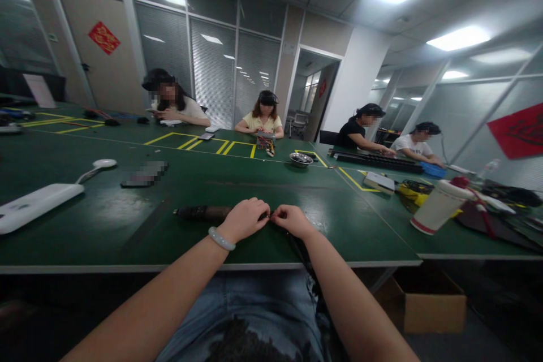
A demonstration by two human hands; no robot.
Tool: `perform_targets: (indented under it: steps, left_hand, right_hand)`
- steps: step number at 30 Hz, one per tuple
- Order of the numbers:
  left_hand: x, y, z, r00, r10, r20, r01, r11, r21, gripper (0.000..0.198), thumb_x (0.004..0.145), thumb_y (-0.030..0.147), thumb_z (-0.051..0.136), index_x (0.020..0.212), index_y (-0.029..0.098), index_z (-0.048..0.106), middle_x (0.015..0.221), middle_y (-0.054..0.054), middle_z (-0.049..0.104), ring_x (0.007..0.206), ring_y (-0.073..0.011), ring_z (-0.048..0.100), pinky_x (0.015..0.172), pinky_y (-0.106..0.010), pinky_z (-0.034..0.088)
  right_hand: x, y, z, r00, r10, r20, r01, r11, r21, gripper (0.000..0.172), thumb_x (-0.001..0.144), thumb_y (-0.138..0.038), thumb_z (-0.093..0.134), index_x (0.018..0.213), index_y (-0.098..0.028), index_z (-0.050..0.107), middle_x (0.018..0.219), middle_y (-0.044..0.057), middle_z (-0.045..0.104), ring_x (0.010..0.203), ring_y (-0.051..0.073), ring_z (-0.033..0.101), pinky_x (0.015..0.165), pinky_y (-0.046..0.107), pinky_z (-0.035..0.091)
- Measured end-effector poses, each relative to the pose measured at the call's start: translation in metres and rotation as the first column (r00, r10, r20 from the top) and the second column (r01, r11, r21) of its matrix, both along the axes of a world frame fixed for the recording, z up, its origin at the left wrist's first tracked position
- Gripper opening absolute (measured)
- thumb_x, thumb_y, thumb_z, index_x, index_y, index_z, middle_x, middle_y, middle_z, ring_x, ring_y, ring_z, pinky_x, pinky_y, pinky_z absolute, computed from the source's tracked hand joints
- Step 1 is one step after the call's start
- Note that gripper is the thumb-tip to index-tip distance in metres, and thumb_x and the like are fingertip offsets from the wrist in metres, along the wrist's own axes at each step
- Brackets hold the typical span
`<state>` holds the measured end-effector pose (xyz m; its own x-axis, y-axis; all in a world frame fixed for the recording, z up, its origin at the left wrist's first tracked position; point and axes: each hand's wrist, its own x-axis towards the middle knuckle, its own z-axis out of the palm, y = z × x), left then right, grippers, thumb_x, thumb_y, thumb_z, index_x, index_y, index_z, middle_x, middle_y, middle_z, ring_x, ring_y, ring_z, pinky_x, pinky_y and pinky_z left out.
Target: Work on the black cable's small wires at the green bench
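Note:
A dark, slim electric screwdriver point(204, 213) lies sideways on the green table, its narrow tip pointing left. My left hand point(250, 218), with a pale bangle at the wrist, is closed around its right end, hiding that end. Close beside it my right hand point(293, 221) pinches what looks like the end of a black cable point(302, 250). The fingertips of both hands nearly meet, and the small part between them is too hidden to make out. From my right hand the cable runs down over the table's front edge.
To the left are a white elongated device point(40, 206) and a blurred phone-like object point(145, 174). A metal bowl point(301, 159) of small parts stands beyond my hands. At right stand a white cup point(439, 207) and a grey box point(379, 182). Several people sit across the table.

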<state>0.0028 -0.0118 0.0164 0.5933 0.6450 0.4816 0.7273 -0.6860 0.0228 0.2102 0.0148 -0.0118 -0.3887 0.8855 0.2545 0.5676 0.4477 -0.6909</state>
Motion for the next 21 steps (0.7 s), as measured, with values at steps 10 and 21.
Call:
perform_targets:
  steps: [10, 21]
  left_hand:
    - [0.0007, -0.0001, -0.0016, 1.0, 0.013, -0.004, -0.013, 1.0, 0.024, 0.01, 0.089, 0.029, 0.053, 0.092, 0.022, 0.06, 0.089, -0.003, 0.061, 0.085, -0.0172, 0.052, 0.074, -0.03, 0.04]
    - [0.0005, -0.0025, 0.0021, 1.0, 0.003, 0.014, -0.003, 1.0, 0.002, 0.011, 0.087, 0.03, 0.055, 0.093, 0.022, 0.059, 0.091, -0.003, 0.062, 0.086, -0.0177, 0.053, 0.074, -0.03, 0.04]
  right_hand:
    - [0.0016, 0.0025, -0.0024, 1.0, 0.013, 0.004, -0.013, 1.0, -0.006, 0.015, 0.076, -0.031, 0.064, 0.081, -0.017, 0.067, 0.074, 0.0, 0.066, 0.065, 0.012, 0.057, 0.058, 0.021, 0.042]
    - [0.0015, 0.0012, -0.0002, 1.0, 0.007, 0.024, -0.007, 1.0, 0.012, 0.015, 0.076, -0.032, 0.065, 0.08, -0.017, 0.068, 0.072, 0.0, 0.066, 0.065, 0.012, 0.056, 0.059, 0.022, 0.042]
